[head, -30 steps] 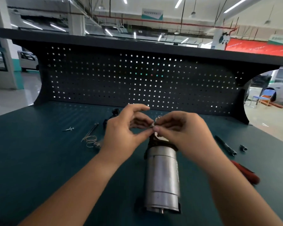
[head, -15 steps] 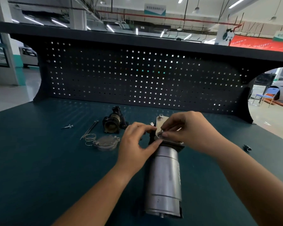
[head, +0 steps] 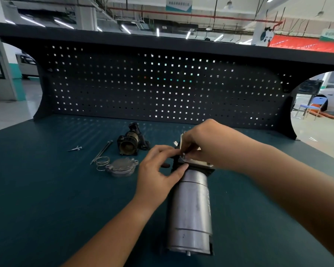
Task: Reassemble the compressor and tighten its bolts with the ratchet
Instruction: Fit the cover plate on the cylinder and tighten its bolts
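The silver cylindrical compressor body (head: 191, 209) lies lengthwise on the green bench, its far end capped by a black block and a pale plate (head: 196, 162). My right hand (head: 204, 145) reaches over that plate and pinches a small bolt (head: 183, 154) at its near left corner. My left hand (head: 158, 174) rests against the left side of the compressor's far end, thumb tip touching the black block. A second bolt head (head: 175, 143) stands up just behind my fingers. No ratchet is in view.
Left of the hands lie a round grey cover (head: 121, 167), a wire spring (head: 102, 162), two long thin bolts (head: 102, 152), a small screw (head: 75, 148) and a black-and-brass housing (head: 132, 140). A dark pegboard (head: 162, 89) walls the back of the bench.
Both hands came down from mid-air above the compressor to its far-end plate. The right hand carried the small bolt down to the plate's corner; the left moved to the block's side.
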A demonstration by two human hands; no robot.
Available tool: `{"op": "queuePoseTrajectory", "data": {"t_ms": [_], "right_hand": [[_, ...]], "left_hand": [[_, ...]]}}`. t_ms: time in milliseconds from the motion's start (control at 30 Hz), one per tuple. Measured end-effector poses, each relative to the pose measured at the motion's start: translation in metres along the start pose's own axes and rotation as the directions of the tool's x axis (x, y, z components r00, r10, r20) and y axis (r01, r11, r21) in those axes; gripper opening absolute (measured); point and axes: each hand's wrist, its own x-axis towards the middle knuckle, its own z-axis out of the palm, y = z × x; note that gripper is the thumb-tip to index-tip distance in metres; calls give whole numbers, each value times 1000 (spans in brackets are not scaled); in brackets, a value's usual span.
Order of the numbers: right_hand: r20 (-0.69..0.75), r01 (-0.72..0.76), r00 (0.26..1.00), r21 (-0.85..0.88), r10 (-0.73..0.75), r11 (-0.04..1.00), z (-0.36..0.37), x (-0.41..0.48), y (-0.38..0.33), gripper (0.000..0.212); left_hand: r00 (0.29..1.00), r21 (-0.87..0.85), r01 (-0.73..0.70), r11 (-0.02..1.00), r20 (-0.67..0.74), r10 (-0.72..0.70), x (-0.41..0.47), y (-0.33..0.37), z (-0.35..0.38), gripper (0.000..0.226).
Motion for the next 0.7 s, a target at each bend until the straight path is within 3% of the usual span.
{"op": "queuePoseTrajectory", "data": {"t_ms": [233, 533, 700], "right_hand": [[24, 19, 1000, -189, -15, 982, 0, 3, -8, 20], [16, -61, 998, -225, 66, 972, -2, 7, -10, 23], [-9, -21, 1000, -183, 20, 983, 1, 8, -6, 25]], "left_hand": [[997, -27, 45, 999, -61, -47, -7, -3, 5, 30], [998, -43, 49, 998, -48, -51, -3, 0, 3, 29], [997, -41, 61, 997, -44, -63, -1, 3, 2, 31]]}}
